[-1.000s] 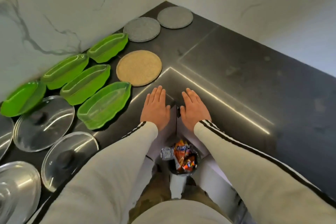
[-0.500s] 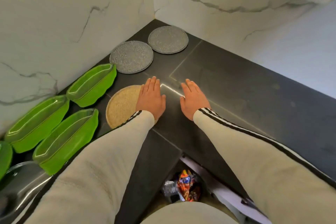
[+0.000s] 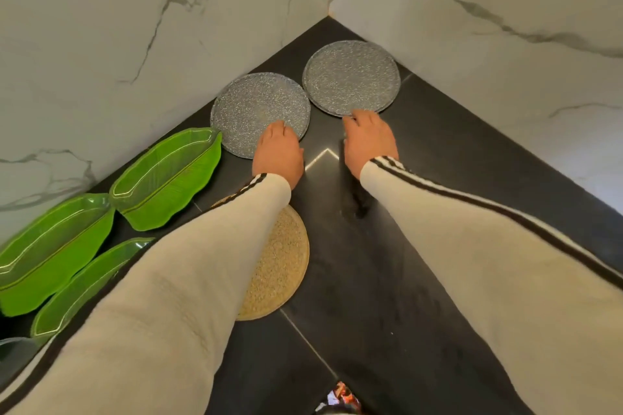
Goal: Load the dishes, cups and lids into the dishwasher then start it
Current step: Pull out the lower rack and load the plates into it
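Grey speckled plates, two, lie flat side by side in the far corner of the black countertop (image 3: 455,158), under the marble walls (image 3: 101,44): left grey plate (image 3: 253,108), right grey plate (image 3: 350,76), rims near but apart.

Left hand (image 3: 278,153) lies on the near edge of the left grey plate, fingers bent down over the rim. Right hand (image 3: 369,141) has fingertips at the near rim of the right grey plate. Cannot tell whether either hand has a real grip yet.

Half a second ago both hands lay flat with straight fingers on the bare counter beside the tan plate (image 3: 281,266); both have since reached forward to the corner, and the left sleeve (image 3: 188,280) now crosses that plate.

Green leaf-shaped dishes (image 3: 168,175) sit along the left wall.
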The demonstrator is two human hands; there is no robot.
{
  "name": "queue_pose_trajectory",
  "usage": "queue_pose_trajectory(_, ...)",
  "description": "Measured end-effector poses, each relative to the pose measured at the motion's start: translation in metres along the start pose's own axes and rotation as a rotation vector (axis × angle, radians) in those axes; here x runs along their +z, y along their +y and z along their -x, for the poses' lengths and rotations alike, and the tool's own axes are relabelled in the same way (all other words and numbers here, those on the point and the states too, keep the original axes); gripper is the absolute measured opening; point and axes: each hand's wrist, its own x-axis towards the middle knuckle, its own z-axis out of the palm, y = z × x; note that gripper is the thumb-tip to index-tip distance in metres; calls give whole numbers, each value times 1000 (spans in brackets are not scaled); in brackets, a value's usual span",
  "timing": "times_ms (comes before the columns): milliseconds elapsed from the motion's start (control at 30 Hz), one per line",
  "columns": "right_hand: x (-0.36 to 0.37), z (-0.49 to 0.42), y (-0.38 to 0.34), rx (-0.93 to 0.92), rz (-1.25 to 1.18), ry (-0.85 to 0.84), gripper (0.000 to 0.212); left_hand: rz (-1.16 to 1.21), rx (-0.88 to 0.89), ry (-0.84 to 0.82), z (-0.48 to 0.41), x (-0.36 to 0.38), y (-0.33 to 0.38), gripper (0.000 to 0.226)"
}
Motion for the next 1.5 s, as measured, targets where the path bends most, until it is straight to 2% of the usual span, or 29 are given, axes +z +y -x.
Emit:
queue_pose_trajectory(100, 7, -35, 2, -2, 17, 6, 37, -2, -18, -46, -19, 7, -6, 50)
queue_pose_trajectory(233, 17, -58, 6, 21, 54, -44, 30, -28, -4, -20, -25, 16, -12, 37)
queue_pose_trajectory(367, 15, -62, 6, 6, 176, -61, 25, -111, 80, 40, -24, 16, -8, 24)
queue_pose_trajectory(467, 6, -62, 3, -44, 289, -76, 25, -196, 129, 20, -22, 9, -2, 26)
queue_pose_trajectory(667, -13, -32, 17, -165, 445, -26, 28, -244, 145, 33, -5, -6, 1, 25)
queue_pose_trajectory(833, -45, 11, 20, -330, 467, -26, 20, -233, 141, 21, 36, -36, 14, 25)
queue_pose_trajectory(900, -62, 33, 17, -342, 482, -45, 20, -232, 146, 24, 58, -50, 23, 24)
queue_pose_trajectory(1033, -89, 95, 13, -268, 487, -45, 16, -170, 198, 45, 107, -71, 45, 23)
queue_pose_trajectory(1233, -98, 210, 21, -129, 239, 25, 17, -121, 399, 80, 167, -67, 86, 19)
queue_pose_trajectory(1333, -95, 272, 31, -20, 182, -6, 18, -102, 469, 80, 193, -56, 106, 20)
queue_pose_trajectory(1400, -96, 314, 36, 57, 192, -45, 28, -110, 554, 90, 212, -45, 116, 34)
queue_pose_trajectory(1500, -93, 392, 30, 222, 296, -90, 61, -197, 769, 114, 255, -24, 124, 57)
